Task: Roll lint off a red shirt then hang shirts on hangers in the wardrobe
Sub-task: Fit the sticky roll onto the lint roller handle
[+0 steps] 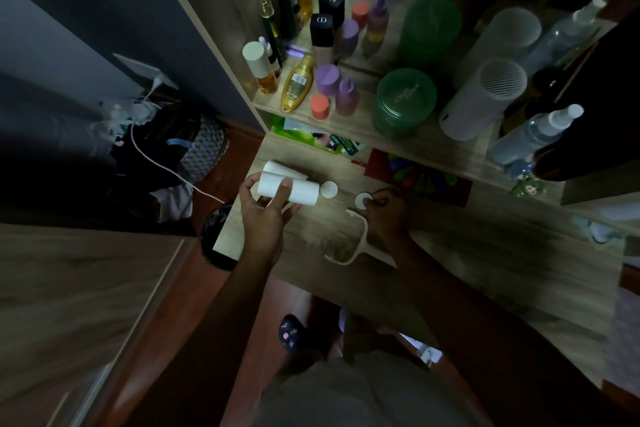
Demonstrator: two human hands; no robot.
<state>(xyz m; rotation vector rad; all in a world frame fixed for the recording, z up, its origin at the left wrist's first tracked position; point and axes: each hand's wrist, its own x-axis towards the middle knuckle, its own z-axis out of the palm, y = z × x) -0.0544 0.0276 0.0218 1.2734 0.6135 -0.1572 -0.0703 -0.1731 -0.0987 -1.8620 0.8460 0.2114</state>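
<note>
A white lint roll lies sideways over the wooden dressing table, and my left hand grips it from below with thumb and fingers around its left half. A loose sheet peels off its upper left end. My right hand holds the cream lint-roller handle, fingers pinched at its round white end cap; the looped handle trails down toward me on the tabletop. No red shirt, hanger or wardrobe interior shows in the head view.
A shelf behind the table carries several bottles, a green jar, a white cylinder and a spray bottle. A red pouch lies at the table's back. A dark bag and white cable sit on the floor at left.
</note>
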